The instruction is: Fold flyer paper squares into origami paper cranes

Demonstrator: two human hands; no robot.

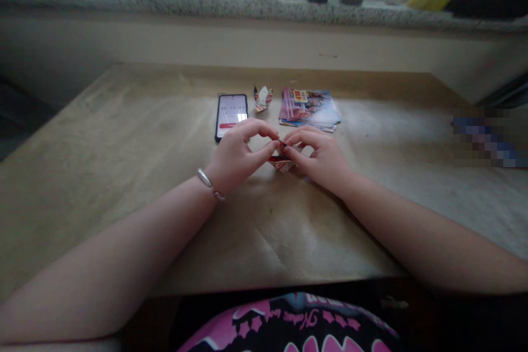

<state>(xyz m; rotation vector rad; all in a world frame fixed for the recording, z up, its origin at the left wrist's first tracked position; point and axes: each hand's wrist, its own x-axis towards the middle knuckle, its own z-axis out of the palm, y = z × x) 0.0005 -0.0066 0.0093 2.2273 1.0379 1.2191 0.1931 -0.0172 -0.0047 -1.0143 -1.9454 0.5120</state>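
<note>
Both hands meet over the middle of the table around a small piece of folded printed paper [283, 165], red, white and dark. My left hand [243, 151], with a silver bangle at its wrist, pinches the paper's upper edge between thumb and fingertips. From the other side my right hand [319, 154] grips the same paper, thumb and fingers curled together. Part of the paper is hidden behind the fingers. Just beyond the hands lies another folded paper piece [263, 99], white with striped edges, standing up in points.
A phone [231, 113] with a timer on its screen lies left of the folded piece. A stack of colourful printed sheets [309, 107] lies to the right. Bottles and jars stand on the stone windowsill [231, 8] behind the table [124, 148]. A blurred blue item [490, 140] is far right.
</note>
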